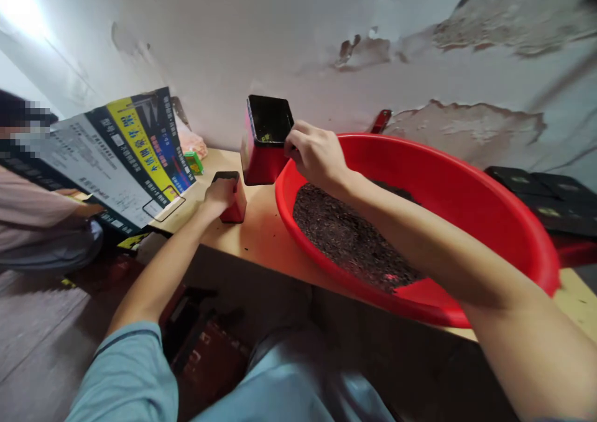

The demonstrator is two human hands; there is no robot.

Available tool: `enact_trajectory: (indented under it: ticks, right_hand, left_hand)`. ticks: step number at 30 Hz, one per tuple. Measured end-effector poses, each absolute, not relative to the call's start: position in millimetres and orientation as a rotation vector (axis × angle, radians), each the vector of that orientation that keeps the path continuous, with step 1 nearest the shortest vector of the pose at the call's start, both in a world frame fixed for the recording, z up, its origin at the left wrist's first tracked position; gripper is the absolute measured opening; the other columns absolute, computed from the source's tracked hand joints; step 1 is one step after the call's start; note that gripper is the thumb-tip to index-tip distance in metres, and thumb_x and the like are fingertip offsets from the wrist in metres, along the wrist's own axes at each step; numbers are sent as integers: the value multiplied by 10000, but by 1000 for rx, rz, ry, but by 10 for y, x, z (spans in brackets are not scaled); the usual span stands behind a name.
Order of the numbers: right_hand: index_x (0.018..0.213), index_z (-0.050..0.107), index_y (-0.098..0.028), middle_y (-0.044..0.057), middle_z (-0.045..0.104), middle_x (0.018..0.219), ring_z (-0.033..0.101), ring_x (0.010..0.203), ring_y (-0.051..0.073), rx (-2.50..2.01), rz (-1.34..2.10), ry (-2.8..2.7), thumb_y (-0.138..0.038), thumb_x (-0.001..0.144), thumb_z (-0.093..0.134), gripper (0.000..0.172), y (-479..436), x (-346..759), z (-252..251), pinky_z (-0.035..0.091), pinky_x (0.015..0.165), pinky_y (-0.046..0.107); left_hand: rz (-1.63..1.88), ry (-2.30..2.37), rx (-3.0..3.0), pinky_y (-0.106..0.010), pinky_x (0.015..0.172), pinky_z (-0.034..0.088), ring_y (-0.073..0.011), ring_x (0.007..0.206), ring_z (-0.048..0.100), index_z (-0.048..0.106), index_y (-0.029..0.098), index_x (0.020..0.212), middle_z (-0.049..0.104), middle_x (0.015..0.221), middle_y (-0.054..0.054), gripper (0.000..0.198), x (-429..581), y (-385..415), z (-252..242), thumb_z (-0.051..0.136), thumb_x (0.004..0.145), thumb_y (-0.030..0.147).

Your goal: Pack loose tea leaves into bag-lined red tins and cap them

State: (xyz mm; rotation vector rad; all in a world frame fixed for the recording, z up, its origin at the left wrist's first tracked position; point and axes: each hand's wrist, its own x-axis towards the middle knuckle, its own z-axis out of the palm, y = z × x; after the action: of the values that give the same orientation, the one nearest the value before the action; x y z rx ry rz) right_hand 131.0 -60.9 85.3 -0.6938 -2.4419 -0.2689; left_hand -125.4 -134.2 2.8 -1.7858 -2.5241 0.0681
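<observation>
My right hand (pixel 319 151) pinches the near right edge of a square red container (pixel 265 163) with a black top. Small yellow-green specks show on that dark top; whether it is a lid or an open mouth is unclear. My left hand (pixel 221 197) is closed at the top of a smaller red container (pixel 239 203) on the table, its fingertips hidden at the rim. Right of both, a large red basin (pixel 466 192) holds dark, crumbly soil (pixel 345 235), and my right forearm reaches across it.
A light wooden table (pixel 261 238) runs along a peeling wall. At left, a person (pixel 41 217) holds a large printed cardboard sheet (pixel 125 155). A small green box (pixel 193 163) lies behind it. Black containers (pixel 536 192) stand at right. Red boxes (pixel 214 357) sit below the table.
</observation>
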Motion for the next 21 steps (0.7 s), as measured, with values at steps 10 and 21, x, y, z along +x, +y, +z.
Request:
enact_trajectory:
  ticks: [10, 21]
  right_hand:
    - [887, 713, -244, 46, 666, 899, 489, 679, 165, -941, -640, -2638, -132, 954, 442, 301, -371, 3382, 411, 304, 651, 333]
    - [1097, 706, -209, 110, 661, 1279, 605, 689, 148, -1256, -363, -2776, -150, 992, 474, 261, -109, 3442, -93, 300, 587, 312]
  left_hand:
    - [-814, -1805, -2033, -338, 932, 535, -226, 1012, 724, 713, 222, 1206, 784, 1116, -66, 276, 543, -1117, 1135, 516, 1016, 252]
    - [-159, -1749, -2468, -507, 1090, 534, -414, 1444, 462, 740, 118, 1210, 434, 1631, -205, 327, 1571, -114, 208, 732, 939, 301]
